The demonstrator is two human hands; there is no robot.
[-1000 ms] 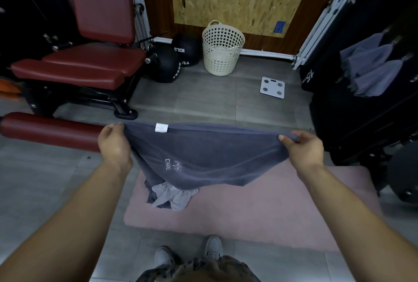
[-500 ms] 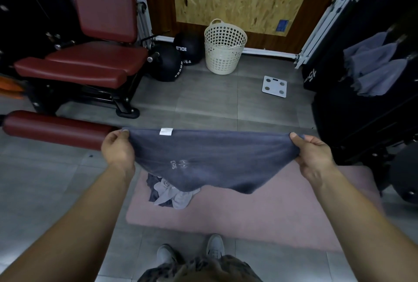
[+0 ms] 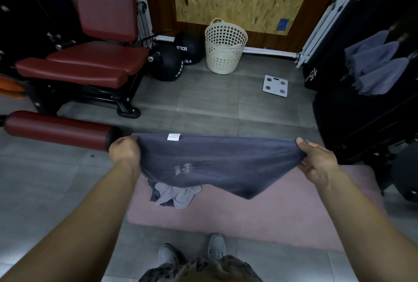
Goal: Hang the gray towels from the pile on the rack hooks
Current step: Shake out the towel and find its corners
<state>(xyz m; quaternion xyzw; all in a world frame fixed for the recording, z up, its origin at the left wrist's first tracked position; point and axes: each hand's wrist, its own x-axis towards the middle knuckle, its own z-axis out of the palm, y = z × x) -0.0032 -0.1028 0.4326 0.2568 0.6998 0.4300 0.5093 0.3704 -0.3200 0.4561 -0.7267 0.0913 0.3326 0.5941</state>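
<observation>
Towel [image 3: 217,161] pulled tauter; left hand [image 3: 124,152], right hand [image 3: 316,161] grip pinching corners; basket [image 3: 224,59] beyond.

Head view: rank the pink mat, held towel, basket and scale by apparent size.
1. pink mat, partly covered
2. held towel, enlarged by nearness to the camera
3. basket
4. scale
</observation>
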